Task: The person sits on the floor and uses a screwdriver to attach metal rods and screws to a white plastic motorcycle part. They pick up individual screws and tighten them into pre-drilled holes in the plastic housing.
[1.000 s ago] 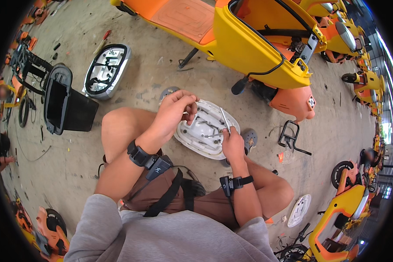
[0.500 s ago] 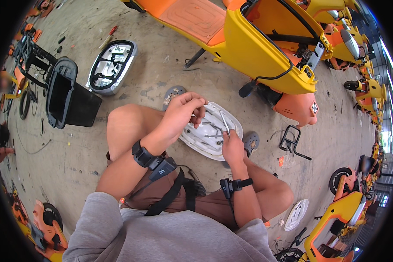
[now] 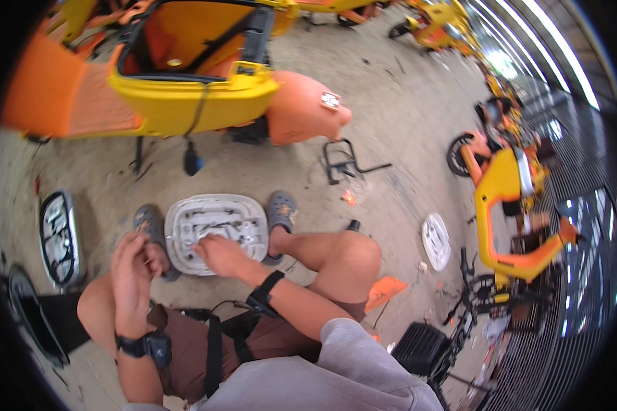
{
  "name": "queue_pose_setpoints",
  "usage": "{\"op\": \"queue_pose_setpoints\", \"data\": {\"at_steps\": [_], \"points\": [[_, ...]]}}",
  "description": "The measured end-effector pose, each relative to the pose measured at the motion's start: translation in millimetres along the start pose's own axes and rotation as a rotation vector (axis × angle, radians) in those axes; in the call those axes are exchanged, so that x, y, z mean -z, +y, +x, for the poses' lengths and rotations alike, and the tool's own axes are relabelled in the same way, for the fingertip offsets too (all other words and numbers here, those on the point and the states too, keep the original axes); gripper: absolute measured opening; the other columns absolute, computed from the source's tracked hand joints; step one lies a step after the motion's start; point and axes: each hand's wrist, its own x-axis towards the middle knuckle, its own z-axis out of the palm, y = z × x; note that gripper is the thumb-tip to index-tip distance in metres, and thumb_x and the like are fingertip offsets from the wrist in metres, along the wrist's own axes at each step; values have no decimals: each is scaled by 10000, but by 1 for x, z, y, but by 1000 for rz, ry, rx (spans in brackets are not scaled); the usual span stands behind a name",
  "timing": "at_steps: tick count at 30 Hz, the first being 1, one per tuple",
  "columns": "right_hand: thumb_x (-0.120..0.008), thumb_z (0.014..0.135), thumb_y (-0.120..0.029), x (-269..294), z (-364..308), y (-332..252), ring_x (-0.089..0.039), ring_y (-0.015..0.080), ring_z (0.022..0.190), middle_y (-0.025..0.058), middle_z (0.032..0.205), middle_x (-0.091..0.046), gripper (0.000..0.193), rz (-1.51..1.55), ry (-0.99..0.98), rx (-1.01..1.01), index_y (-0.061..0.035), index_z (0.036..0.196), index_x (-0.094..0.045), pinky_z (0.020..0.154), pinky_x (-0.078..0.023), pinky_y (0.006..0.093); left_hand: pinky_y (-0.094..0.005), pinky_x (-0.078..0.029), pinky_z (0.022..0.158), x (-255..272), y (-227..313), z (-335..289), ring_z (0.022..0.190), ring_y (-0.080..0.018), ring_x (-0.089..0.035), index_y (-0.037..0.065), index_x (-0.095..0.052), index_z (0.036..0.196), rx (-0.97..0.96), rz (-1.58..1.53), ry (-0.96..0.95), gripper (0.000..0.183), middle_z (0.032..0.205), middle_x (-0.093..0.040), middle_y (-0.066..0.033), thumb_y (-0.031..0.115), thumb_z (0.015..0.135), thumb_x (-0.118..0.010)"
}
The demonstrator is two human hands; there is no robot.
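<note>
A white oval plastic seat base point(image 3: 253, 236) with ribs and recesses lies on the floor between my feet. Over its near edge is my right hand point(image 3: 219, 255), closed around a slim metal tool point(image 3: 183, 239) whose thin end points left; blur hides its exact kind. My left hand point(image 3: 131, 264) is raised at the left of the base, apart from it, fingers curled together. Whatever those fingers pinch, if anything, is too small to make out. A dark bar-shaped part point(image 3: 221, 225) lies across the middle of the base.
A yellow and orange scooter body point(image 3: 185, 106) stands ahead. To the left are a black-rimmed oval seat shell point(image 3: 60, 240) and a black bin point(image 3: 31, 315). A black bent frame point(image 3: 346, 163), another white panel point(image 3: 435, 241) and an orange scrap point(image 3: 385, 291) lie rightward.
My view has swung to the right, so the scooter and seat base appear farther left. My right hand has moved in over the near side of the base, closer to my left hand.
</note>
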Motion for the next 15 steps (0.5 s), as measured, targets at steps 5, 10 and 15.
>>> {"op": "queue_pose_setpoints", "data": {"at_steps": [5,10,15], "points": [[-414,1004,-399,-15,12,-1,-599,440,909,233,933,-653,468,110,-36,-118,-9,893,-648,815,-478,501,-263,-388,480,-6,-1,-7,550,-131,-492,49,-542,955,16,28,-44,139,678,-512,-33,188,952,-544],[-420,996,-420,0,15,-6,-609,435,875,230,875,-658,493,119,-47,-176,-13,848,-656,783,-478,511,-260,-389,479,-2,-2,-7,544,-129,-489,45,-544,949,31,32,-2,130,682,-512,-33,175,949,-539],[-419,989,-424,14,11,10,-620,433,838,233,838,-662,509,65,8,-78,-10,827,-666,764,-487,520,-257,-393,487,-4,0,-7,552,-131,-495,43,-545,947,25,47,-1,126,686,-514,-35,169,947,-536]]}}
